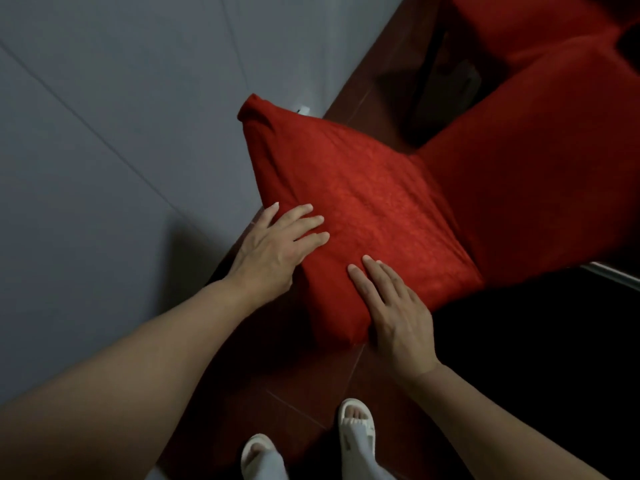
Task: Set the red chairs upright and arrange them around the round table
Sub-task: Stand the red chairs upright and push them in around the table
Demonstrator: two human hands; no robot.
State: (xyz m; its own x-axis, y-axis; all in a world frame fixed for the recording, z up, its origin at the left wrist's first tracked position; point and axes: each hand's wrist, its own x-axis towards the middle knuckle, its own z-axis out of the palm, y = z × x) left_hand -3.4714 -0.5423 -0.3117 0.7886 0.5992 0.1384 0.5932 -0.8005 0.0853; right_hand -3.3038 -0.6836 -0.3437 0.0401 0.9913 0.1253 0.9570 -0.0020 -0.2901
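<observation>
Grey wall (pixel 114 140) fills the upper left of the frame, smooth and matte, crossed by thin seam lines, and it meets a dark reddish tiled floor (pixel 277 382) that runs diagonally from the bottom centre up toward the top right. At the centre sits the red chair (pixel 360 209), wrapped in a fitted fabric cover with a faint woven, slightly pebbled texture; the padded panel nearest the camera is squarish with soft rounded corners, and a longer red-covered panel bends away from it toward the right edge. Whether the chair is upright or tipped is hard to tell from this angle. The left hand (pixel 273 251) lies flat on the panel's left edge, fingers (pixel 311 223) straight and slightly spread, pressing the cloth. The right hand (pixel 394 306) rests on the lower corner of the same panel, fingers straight and close together, palm down. In the upper right, a second red-covered chair (pixel 533 26) shows, soft-edged and blurred. At the bottom centre, two feet in white open-toed slippers (pixel 356 427) stand on the tiles.
</observation>
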